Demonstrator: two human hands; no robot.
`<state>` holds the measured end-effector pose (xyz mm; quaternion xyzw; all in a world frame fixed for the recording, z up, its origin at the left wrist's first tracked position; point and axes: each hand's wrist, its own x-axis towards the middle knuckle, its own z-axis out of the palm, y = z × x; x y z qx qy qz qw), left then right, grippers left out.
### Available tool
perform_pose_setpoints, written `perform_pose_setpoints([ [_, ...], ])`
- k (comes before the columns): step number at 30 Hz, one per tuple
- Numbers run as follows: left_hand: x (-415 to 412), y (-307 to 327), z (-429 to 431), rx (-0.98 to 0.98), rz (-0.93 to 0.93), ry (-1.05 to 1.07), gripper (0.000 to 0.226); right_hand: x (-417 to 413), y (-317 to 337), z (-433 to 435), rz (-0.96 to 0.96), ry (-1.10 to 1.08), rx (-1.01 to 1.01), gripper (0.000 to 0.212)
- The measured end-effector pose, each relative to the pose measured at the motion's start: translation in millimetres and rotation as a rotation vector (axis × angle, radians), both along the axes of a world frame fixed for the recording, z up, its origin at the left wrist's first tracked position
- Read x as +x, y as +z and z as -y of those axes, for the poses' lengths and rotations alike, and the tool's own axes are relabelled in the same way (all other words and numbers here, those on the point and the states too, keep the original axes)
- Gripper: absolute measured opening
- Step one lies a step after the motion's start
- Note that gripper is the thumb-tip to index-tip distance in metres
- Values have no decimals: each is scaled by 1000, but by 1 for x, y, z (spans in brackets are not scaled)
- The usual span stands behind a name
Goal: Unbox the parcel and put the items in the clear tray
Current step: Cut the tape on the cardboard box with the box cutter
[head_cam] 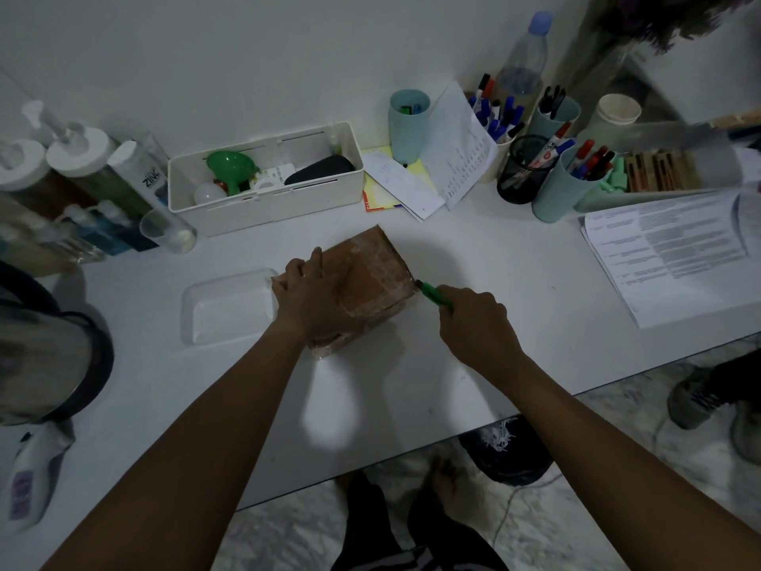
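A brown cardboard parcel [370, 274] wrapped in clear tape lies closed in the middle of the white table. My left hand [302, 294] rests on its left part, fingers laid over the top, pressing it down. My right hand [473, 319] grips a green cutter [432, 292] whose tip touches the parcel's right corner. The clear tray [228, 307] sits just left of the parcel with nothing in it.
A white organiser box [267, 199] with a green funnel stands behind the parcel. Bottles [82, 179] crowd the back left. Pen cups [560, 187] and papers [667, 253] fill the right. A dark round object [49, 356] sits at the left edge. The table's front edge runs diagonally.
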<state>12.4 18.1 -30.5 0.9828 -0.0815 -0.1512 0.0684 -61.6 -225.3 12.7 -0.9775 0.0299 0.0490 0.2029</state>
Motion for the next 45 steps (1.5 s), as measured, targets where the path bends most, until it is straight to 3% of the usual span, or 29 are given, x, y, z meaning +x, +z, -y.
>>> perform_pose_setpoints([
  [5,-3,6,6,-16,-26,61,112,-1,-4,0,9,-61,76,20],
  [9,-17,12,34,-61,-66,295,120,0,-9,-1,5,-186,285,24],
  [11,-24,13,43,-87,-115,379,112,3,-11,1,-3,-222,362,23],
  [16,-31,15,49,88,230,267,72,18,-5,1,-1,-211,426,24],
  [18,-14,17,45,70,269,138,61,27,-3,-2,-25,-196,412,27],
  [25,40,19,49,-76,118,-245,58,38,-13,-4,14,-162,206,20],
  [38,53,11,48,-232,219,-224,35,47,-17,-4,107,-55,33,30],
  [45,65,7,49,-180,204,-226,32,58,-9,6,101,-8,-78,37],
])
